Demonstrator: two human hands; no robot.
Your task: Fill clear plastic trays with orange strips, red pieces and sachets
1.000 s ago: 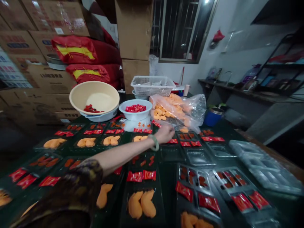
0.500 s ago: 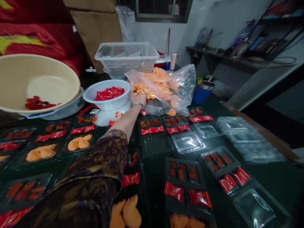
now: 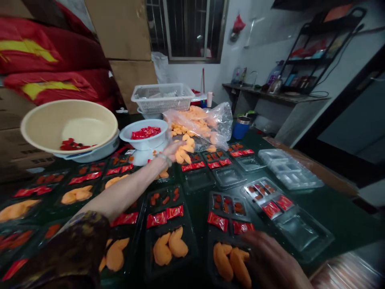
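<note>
My left hand (image 3: 173, 151) reaches far across the table and is closed on a handful of orange snack pieces (image 3: 184, 153), just in front of the clear plastic bag of the same pieces (image 3: 210, 122). Below it lie rows of black trays (image 3: 168, 224) holding orange pieces, red sachets and small red bits. Some trays near the bag, such as the empty tray (image 3: 197, 180), have a bare large compartment. My right hand (image 3: 270, 263) shows blurred at the bottom edge, over a near tray with two orange pieces (image 3: 230, 263). Its fingers are smeared.
A white bowl of red sachets (image 3: 144, 138) stands left of the bag. A cream basin (image 3: 70, 124) sits at the left and a white mesh basket (image 3: 162, 96) behind. A blue cup (image 3: 240, 127) and stacked clear trays (image 3: 288, 170) stand to the right. Boxes and red sacks fill the back left.
My left hand went into the bag and has come back out holding orange pieces. My right hand has entered at the bottom edge. The view has shifted.
</note>
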